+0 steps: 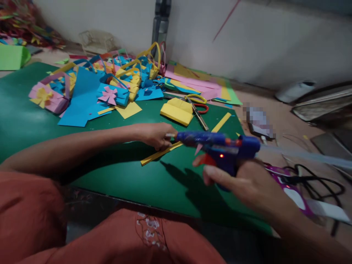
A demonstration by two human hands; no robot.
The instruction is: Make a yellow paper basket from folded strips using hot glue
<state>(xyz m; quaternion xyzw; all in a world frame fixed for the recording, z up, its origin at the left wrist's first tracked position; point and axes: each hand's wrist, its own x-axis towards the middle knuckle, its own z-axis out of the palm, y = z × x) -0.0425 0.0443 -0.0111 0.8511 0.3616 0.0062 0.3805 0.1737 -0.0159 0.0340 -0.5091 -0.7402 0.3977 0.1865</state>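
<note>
In my right hand is a blue hot glue gun, its red light lit and a long clear glue stick running out of its back. One finger lies at the orange trigger. The nozzle points left, right beside my left hand. My left fingers are bent and closed on a narrow yellow paper strip lying slanted on the green board. The glue gun covers the strip's middle. Beyond it sits a folded yellow paper piece, with scissors and a cutter knife beside it.
Small paper baskets with handles and flowers crowd the back left, near blue paper sheets. Coloured sheets are stacked by the wall. A phone, a purple power strip and black cables occupy the right side.
</note>
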